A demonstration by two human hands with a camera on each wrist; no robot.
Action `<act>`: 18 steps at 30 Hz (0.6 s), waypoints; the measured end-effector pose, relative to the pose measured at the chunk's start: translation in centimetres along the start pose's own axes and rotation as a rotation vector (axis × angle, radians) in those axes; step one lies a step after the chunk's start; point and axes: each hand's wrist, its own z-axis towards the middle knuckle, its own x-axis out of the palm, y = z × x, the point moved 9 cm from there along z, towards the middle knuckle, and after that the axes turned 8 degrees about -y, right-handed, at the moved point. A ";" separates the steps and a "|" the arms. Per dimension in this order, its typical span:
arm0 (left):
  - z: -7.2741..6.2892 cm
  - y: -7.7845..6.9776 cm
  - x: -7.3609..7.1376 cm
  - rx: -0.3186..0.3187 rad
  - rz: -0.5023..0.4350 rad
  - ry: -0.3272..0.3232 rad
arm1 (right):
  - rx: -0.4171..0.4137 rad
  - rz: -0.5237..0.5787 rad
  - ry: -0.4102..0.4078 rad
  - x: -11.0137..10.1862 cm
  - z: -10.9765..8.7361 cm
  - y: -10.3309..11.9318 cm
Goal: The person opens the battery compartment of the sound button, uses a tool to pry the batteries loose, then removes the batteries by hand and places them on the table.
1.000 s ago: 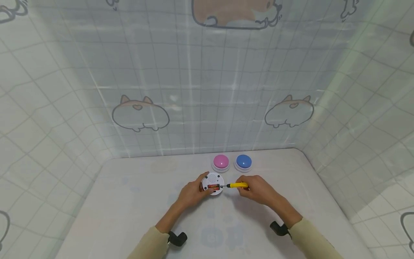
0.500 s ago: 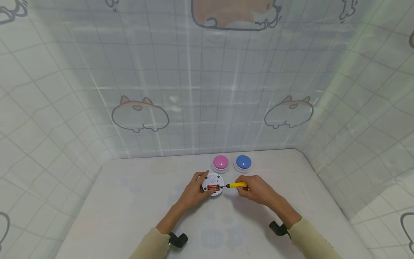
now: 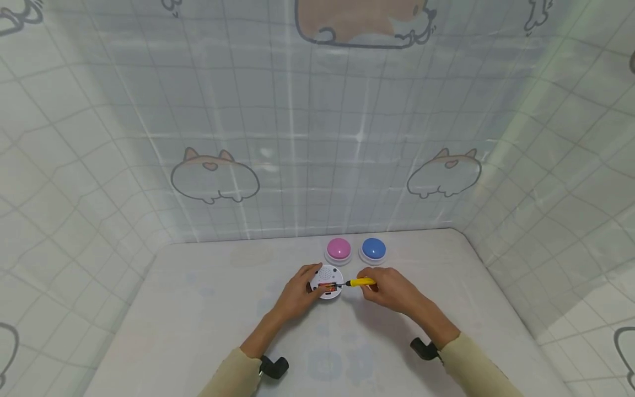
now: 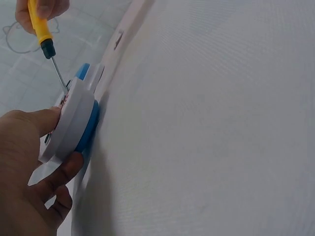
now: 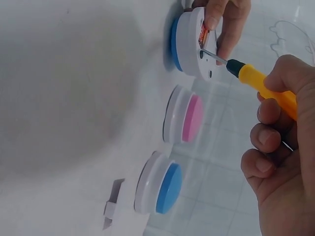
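Observation:
A round white push button (image 3: 326, 273) lies upside down on the table, its blue dome showing underneath in both wrist views. Its battery compartment is uncovered, and orange-and-black batteries (image 5: 203, 35) show inside. My left hand (image 3: 296, 295) grips the button's left side, thumb on the upturned base and fingers round the edge. In my right hand (image 3: 392, 289) is a yellow screwdriver (image 3: 361, 282) with a dark collar, held by the handle. Its metal tip touches the base at the end of the battery compartment. My left thumb hides part of the batteries.
Just behind stand a pink-domed button (image 3: 339, 248) and a blue-domed button (image 3: 373, 248), both upright. A small pale piece (image 5: 110, 210) lies near the blue one; its kind is unclear. A curtain-like wall with dog drawings (image 3: 215, 176) encloses the back and sides of the white table (image 3: 208, 331).
My right hand and the screwdriver handle have shifted slightly left, while the tip stays at the compartment's end. My left hand keeps its grip on the button, almost unmoved.

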 end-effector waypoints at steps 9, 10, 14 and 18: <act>0.6 0.2 0.1 -0.014 -0.020 0.011 | -0.039 0.043 -0.009 0.3 0.6 1.0; 0.6 0.3 0.1 -0.017 -0.021 0.009 | -0.035 0.044 -0.007 0.3 0.7 1.1; 0.8 0.8 0.2 -0.036 -0.019 0.016 | -0.019 0.039 0.004 0.3 0.9 1.1; 0.8 0.8 0.2 -0.025 -0.025 0.025 | -0.018 0.033 0.008 0.3 1.0 1.2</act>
